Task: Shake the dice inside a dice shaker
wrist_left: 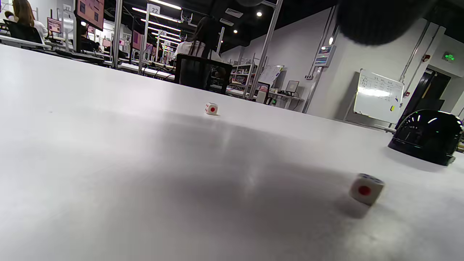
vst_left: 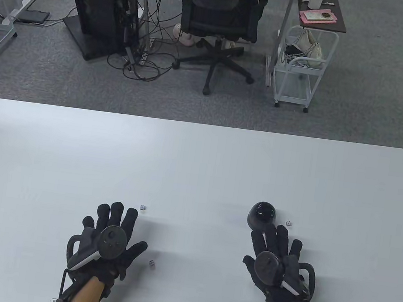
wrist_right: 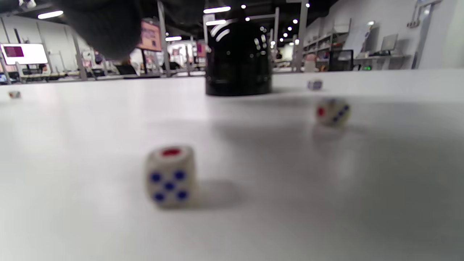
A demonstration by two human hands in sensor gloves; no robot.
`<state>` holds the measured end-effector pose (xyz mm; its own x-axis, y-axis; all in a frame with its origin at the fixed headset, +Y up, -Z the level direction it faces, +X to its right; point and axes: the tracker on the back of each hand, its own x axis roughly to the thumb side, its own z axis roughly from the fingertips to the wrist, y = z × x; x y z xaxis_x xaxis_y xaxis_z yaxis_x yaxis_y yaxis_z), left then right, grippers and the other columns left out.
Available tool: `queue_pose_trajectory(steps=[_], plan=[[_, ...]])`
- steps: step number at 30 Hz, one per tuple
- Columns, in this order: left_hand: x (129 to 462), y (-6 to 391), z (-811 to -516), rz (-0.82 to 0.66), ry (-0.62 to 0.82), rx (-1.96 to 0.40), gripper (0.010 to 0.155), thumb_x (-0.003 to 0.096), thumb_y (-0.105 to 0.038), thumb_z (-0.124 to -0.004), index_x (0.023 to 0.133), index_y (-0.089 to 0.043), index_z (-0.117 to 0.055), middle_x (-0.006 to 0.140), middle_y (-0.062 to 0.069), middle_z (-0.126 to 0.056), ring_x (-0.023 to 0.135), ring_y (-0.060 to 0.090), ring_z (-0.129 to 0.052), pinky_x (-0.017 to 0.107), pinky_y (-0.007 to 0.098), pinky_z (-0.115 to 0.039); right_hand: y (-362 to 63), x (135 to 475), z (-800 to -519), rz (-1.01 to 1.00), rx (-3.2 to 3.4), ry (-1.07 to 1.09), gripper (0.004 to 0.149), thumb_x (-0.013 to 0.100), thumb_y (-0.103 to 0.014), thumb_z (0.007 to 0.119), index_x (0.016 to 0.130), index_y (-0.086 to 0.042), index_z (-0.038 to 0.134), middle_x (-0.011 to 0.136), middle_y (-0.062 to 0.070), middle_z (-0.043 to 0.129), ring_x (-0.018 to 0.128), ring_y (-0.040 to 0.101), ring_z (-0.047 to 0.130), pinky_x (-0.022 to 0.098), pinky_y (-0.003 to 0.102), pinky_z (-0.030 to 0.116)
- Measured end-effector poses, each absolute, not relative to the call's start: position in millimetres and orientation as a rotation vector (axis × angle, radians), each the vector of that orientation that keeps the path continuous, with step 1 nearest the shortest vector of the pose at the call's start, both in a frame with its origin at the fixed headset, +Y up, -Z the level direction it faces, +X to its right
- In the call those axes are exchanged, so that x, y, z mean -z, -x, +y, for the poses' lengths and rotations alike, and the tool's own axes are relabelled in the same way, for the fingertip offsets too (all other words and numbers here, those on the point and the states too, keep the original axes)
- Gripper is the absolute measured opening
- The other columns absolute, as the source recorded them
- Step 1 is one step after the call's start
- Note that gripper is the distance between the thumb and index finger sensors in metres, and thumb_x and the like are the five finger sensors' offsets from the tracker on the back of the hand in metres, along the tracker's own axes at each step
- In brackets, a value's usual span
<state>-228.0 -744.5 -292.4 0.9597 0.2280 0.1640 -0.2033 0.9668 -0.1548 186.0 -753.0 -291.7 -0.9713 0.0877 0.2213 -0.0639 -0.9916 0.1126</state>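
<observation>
White table (vst_left: 199,165) before grey carpet (vst_left: 377,107), office chair (vst_left: 218,23).

On the table (vst_left: 200,158), the dice shaker (vst_left: 261,215) stands right of scattered dice (vst_left: 143,208).

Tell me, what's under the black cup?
Can't tell. The black cup sits mouth-down on the white table, hiding its inside. Dice lie outside: one beside it, two nearer the left hand.
</observation>
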Motion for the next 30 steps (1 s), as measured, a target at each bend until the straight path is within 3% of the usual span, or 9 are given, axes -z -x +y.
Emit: queue_pose_trajectory(steps=[16,30], plan=[[292.6,228.3,-744.1,-0.181,0.131,-0.230,0.086,0.0500,-0.072,-0.056,0.113,-0.031,-0.014,0.120,0.019,-0.008,0.105,0.051,-0.004,0.063,0.077,-0.016,-185.8,291.2,-753.6,0.108,-3.008,-0.357,0.070,0.061,-0.052,0.064,0.117,-0.025,0.032,0.119,0.020,0.018,0.107,0.048,0.014,0.070,0.074,0.025],[291.2,226.9,-739.3,-0.190,0.086,-0.251,0.086,0.0497,-0.072,-0.057,0.113,-0.031,-0.016,0.120,0.019,-0.010,0.106,0.051,-0.006,0.064,0.077,-0.018,-193.6,312.7,-732.7,-0.049,-2.771,-0.222,0.074,0.059,-0.051,0.073,0.116,-0.023,0.035,0.118,0.024,0.030,0.108,0.052,0.036,0.073,0.070,0.046]])
